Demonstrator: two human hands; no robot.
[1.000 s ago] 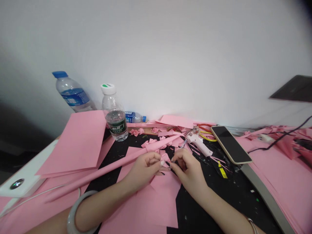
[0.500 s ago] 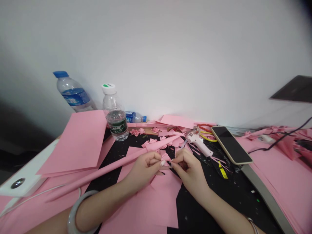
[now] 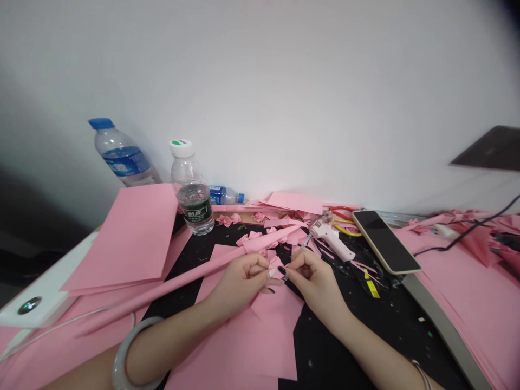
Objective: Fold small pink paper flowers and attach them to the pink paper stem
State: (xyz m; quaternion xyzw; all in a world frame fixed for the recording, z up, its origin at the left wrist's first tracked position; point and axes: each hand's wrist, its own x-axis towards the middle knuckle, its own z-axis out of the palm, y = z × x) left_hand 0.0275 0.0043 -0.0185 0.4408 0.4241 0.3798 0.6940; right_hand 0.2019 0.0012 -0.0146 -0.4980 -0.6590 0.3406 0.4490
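A small folded piece of pink paper (image 3: 276, 263) is pinched between my two hands above the pink sheets (image 3: 260, 346). My left hand (image 3: 242, 279) grips its left side with thumb and fingers. From the right, my right hand (image 3: 314, 279) holds the other side, its dark-nailed thumb close to my left fingertips. The fingers hide part of the piece. A long rolled pink paper tube (image 3: 179, 284) runs diagonally behind my left hand. Folded pink paper flowers (image 3: 249, 238) lie just beyond the hands.
Behind my right hand lies a pale pink glue gun (image 3: 333, 241), beside a phone (image 3: 385, 241). Bottles (image 3: 195, 203) stand at the back left. Pink sheets (image 3: 130, 233) rest over a white device (image 3: 44, 303) at left. More pink paper (image 3: 471, 281) covers the right side.
My right thumb and fingers have shifted slightly at the small piece. My left hand has hardly moved.
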